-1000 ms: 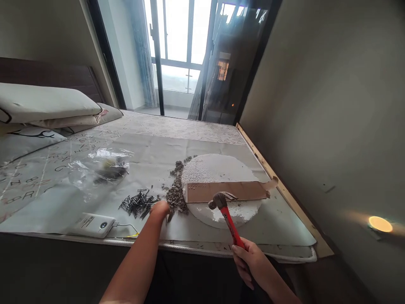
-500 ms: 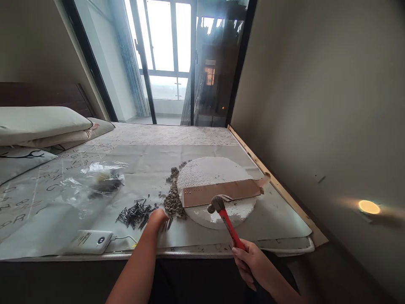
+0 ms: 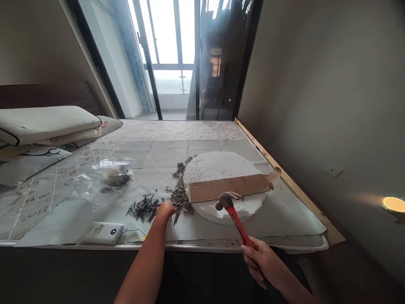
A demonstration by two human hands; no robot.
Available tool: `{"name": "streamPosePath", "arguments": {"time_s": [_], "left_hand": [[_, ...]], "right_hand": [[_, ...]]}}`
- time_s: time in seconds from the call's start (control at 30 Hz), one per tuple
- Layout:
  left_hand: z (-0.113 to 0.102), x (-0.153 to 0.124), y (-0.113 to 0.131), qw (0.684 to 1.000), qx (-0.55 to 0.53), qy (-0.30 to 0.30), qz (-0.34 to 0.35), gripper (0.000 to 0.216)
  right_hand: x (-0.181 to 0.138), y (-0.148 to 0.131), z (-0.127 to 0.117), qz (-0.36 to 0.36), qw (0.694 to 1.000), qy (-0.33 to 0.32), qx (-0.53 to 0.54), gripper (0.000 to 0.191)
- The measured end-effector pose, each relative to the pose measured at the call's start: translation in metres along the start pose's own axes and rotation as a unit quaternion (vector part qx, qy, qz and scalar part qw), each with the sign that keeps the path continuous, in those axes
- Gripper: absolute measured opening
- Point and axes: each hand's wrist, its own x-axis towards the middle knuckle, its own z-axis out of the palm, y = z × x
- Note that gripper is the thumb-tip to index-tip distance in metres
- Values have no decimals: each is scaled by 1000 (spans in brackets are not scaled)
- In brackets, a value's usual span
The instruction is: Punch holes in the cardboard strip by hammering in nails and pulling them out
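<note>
Nails are lying in a dark heap just left of grey rubble, and the left hand is hanging low beside both, its fingers mostly hidden, so whether it is gripping anything cannot be told. Well apart, the right hand is clasping a red-handled hammer, its head showing in front of a brown board that is lying across a round white slab at right.
</note>
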Motion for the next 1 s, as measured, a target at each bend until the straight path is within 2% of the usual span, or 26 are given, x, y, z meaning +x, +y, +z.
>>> {"name": "streamPosePath", "arguments": {"time_s": [0.07, 0.13, 0.17, 0.23, 0.33, 0.4, 0.57, 0.67, 0.73, 0.87, 1.0], "left_hand": [[-8, -1, 9, 999, 28, 6, -19, 12], [-14, -5, 21, 998, 21, 60, 11, 6], [-15, -7, 27, 995, -3, 93, 37, 8], [-16, -11, 39, 984, -104, 123, 72, 17], [-11, -13, 53, 950, -285, 105, 66, 31], [-5, -11, 61, 924, -368, 88, 59, 37], [10, -5, 84, 881, -462, 27, 99, 47], [21, -2, 95, 881, -456, -9, 124, 41], [27, 1, 100, 899, -412, -10, 148, 33], [34, 8, 101, 939, -273, 53, 203, 28], [34, 12, 101, 948, -213, 85, 219, 25]], "right_hand": [[1, 0, -2, 0, 1000, 1, 0, 32], [1, 0, -4, -2, 1000, 8, 0, 31], [1, 0, -4, -2, 1000, 10, -1, 31], [1, -1, -4, 0, 1000, 7, -2, 33], [1, -3, -4, 4, 1000, 12, -3, 35], [1, -5, -4, 6, 1000, 16, -4, 36], [4, -8, -5, 12, 1000, 17, -13, 38], [9, -9, -6, 11, 1000, 18, -22, 41], [11, -10, -7, 12, 1000, 18, -22, 41], [14, -12, -9, 18, 999, 19, -20, 39], [15, -13, -12, 15, 1000, 20, -19, 38]]}}
